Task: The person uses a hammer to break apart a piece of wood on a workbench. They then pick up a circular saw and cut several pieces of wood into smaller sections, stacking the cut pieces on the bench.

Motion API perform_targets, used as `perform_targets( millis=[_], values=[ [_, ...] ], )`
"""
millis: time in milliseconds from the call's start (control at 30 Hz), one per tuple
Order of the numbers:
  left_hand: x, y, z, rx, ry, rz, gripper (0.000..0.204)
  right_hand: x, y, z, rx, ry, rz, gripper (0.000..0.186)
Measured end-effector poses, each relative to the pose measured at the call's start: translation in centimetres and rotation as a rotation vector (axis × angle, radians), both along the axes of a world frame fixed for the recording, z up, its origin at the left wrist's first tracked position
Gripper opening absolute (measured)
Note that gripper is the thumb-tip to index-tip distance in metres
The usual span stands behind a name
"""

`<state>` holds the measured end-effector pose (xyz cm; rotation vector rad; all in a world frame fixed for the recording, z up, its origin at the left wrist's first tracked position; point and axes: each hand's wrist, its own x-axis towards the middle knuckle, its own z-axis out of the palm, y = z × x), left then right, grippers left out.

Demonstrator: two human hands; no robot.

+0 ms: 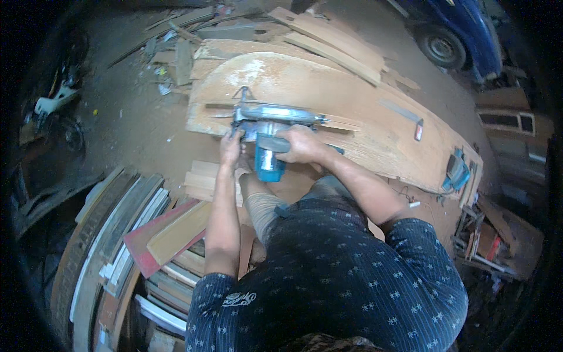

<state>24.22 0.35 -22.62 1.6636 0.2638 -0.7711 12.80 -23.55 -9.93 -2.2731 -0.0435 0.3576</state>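
A circular saw (275, 112) with a silver blade guard and a teal motor housing rests near the close edge of a large wooden board. My right hand (304, 145) is wrapped round its rear handle. At the saw's front left, my left hand (230, 148) grips the edge of its base plate; some of those fingertips are hidden. Beneath and beside the saw lies a narrow wooden strip (343, 123), its ends showing past both sides of the tool. The blade itself is out of sight.
On the board (281, 73), to the right, lie a handsaw (402, 111) and a teal power tool (456, 170). Planks (334, 56) are piled behind. Stacked boards and frames (117, 234) stand at lower left. A blue vehicle (463, 35) is at upper right.
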Motion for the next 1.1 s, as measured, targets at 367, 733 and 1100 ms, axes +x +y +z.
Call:
perform_targets(
  millis=[367, 733, 1100],
  values=[
    [3.0, 3.0, -0.1, 0.078, -0.041, 0.000, 0.022, 3.1, 3.2, 0.2, 0.000, -0.057, -0.024, 0.032],
    [5.3, 5.8, -0.7, 0.032, -0.031, -0.007, 0.021, 5.5, 5.8, 0.4, -0.014, -0.051, -0.012, 0.037],
    [9.7, 10.3, -1.9, 0.052, -0.033, 0.002, 0.019, 9.3, 10.0, 0.0, 0.039, -0.012, -0.013, 0.038]
  ],
)
